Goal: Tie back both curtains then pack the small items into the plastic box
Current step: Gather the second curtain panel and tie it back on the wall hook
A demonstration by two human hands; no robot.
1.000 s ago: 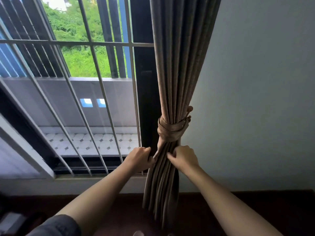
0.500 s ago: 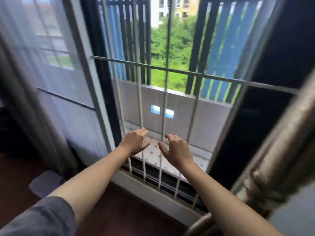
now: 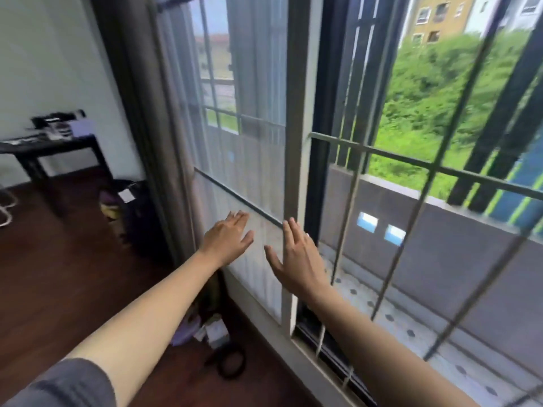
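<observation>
Left of centre in the frame, the brown curtain (image 3: pixel 141 107) hangs straight down in loose folds, not yet tied back, with a sheer curtain (image 3: pixel 252 142) spread over the glass just to its right. Lower in the middle, the left hand (image 3: pixel 227 240) and the right hand (image 3: pixel 296 257) are both stretched forward with fingers straight and spread, holding nothing. The left one is in front of the sheer curtain and the right one is by the pale window frame (image 3: pixel 289 171). Neither touches the brown curtain.

That cloth looks thick and soft, so it should bunch easily yet carry some weight and slide if held loosely. The best hold is probably around its middle height, gathering all the folds into one bundle with one hand while the other wraps a tie. No tie shows from here.

Some small items (image 3: pixel 213 330) lie blurred on the floor at the curtain's foot, and more clutter sits on the dark table (image 3: pixel 58 142) at the upper left. I cannot pick out a plastic box.
</observation>
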